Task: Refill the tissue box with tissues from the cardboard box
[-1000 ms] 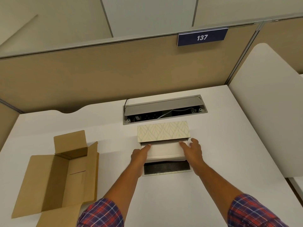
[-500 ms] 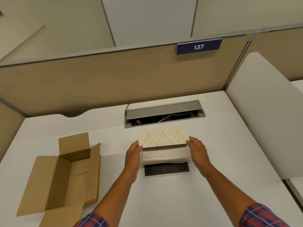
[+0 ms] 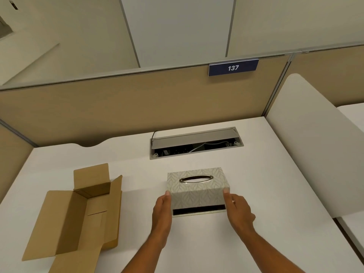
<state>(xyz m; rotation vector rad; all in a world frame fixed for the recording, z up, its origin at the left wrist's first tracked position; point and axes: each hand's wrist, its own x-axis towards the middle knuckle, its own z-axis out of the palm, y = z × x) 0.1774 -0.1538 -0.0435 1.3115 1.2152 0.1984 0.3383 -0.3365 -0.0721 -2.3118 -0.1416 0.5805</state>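
Head view: your forearms are cut off at the lower edge.
Left hand (image 3: 161,210): fingers pressed on the tissue box (image 3: 198,189), fingertips hidden.
Right hand (image 3: 237,210): clamped on its other end.
Tissue box: mid-bench (image 3: 266,174), near edge raised above its dark base.
Cardboard box (image 3: 78,213): left, open, its far inside corner shadowed.

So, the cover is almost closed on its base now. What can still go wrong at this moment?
1. The tissue box cover is tilted: its near edge stands above the base plate, leaving a dark gap. It may seat crooked.
2. The left hand and right hand hold only the cover's ends, near that gap, so a fingertip might get pinched.
3. No tissue shows through the oval opening; the first sheet may be hard to pull out.
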